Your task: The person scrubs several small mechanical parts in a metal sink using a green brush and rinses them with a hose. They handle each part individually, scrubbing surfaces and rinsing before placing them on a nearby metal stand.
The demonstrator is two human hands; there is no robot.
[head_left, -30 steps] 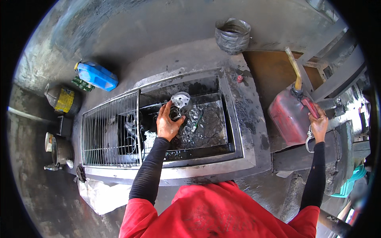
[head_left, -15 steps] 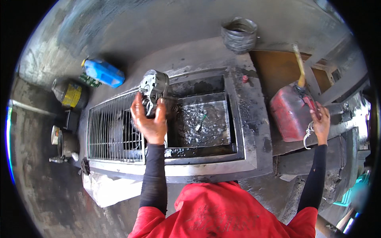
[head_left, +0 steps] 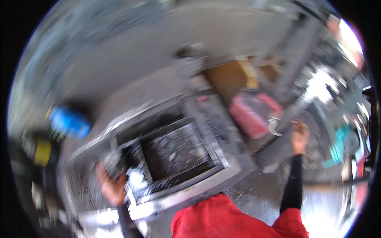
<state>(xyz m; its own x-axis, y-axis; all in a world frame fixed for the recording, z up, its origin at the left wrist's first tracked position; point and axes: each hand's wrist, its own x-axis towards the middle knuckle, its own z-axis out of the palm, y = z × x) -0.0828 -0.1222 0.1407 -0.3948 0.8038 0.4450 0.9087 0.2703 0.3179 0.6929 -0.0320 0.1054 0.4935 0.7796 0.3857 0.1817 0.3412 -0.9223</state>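
Note:
Motion blurs the whole view. My left hand [head_left: 113,186] is at the lower left over the wire rack side of the sink-like basin, its fingers round a grey cast-metal machine part [head_left: 113,160]. The part's outline is smeared. To its right is a square tray [head_left: 174,148] of dark, wet liquid set in the basin [head_left: 228,170]. My right hand [head_left: 300,138] is out to the right, apart from a red jerrycan [head_left: 248,115] with a yellowish spout. Its fingers look bent, with a reddish spot at their tips; whether they hold anything is too smeared to tell.
A blue plastic container [head_left: 70,122] stands at the left on the ledge, with a dark container with a yellow label [head_left: 41,152] below it. A grey round vessel [head_left: 191,59] sits at the far corner. Something teal [head_left: 337,146] and bright clutter are at the right.
My view has swung to the right. My right hand has come off the red jerrycan and is now right of it. My left hand with the metal part is lower, over the rack side.

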